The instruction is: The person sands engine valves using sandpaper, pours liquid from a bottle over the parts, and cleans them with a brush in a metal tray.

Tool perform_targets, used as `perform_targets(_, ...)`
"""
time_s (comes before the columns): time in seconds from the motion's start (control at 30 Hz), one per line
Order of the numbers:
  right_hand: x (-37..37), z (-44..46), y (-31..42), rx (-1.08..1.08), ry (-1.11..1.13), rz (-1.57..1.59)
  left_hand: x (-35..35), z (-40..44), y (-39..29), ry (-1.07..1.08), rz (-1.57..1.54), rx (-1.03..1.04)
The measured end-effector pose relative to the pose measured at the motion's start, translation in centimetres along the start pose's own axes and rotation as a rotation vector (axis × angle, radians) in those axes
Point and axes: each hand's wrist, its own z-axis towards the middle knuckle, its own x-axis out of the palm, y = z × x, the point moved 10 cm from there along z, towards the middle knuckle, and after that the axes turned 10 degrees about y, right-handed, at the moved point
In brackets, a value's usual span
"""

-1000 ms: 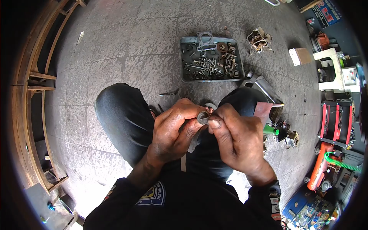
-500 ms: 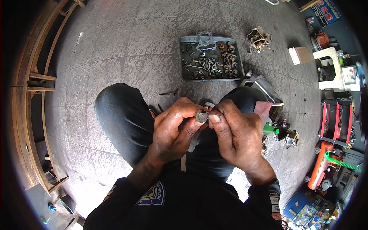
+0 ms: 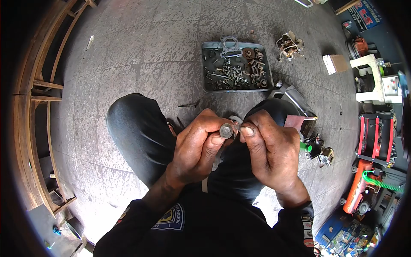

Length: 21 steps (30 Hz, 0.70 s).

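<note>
Between the thumb and fingers of my left hand [image 3: 195, 145] is a small round metal part [image 3: 226, 130], its circular face turned up toward the camera. Just to its right, my right hand [image 3: 272, 150] is pinched, thumb against forefinger, around something small and dark at the fingertips that I cannot make out. Both hands are held close together above my lap, the fingertips a short gap apart. Whether the thing in the right fingertips touches the round part is unclear.
A tray [image 3: 205, 81] of bolts, springs and a gasket lies on the floor ahead. Right of it sit a dirty metal part [image 3: 290, 45] and a box [image 3: 336, 64]. A green funnel [image 3: 305, 147], a red tool rack [image 3: 376, 138] and an orange tank [image 3: 358, 186] are at the right.
My right hand has moved slightly to the right, widening the gap between the fingertips. The round part's face has turned more squarely toward the camera.
</note>
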Motion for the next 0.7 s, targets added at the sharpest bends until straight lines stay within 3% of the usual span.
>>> perform_targets(0.7, 0.39, -0.09, 0.25, 0.008, 0.036, -0.009, -0.53, -0.21, -0.63, -0.063, 0.127, 0.063)
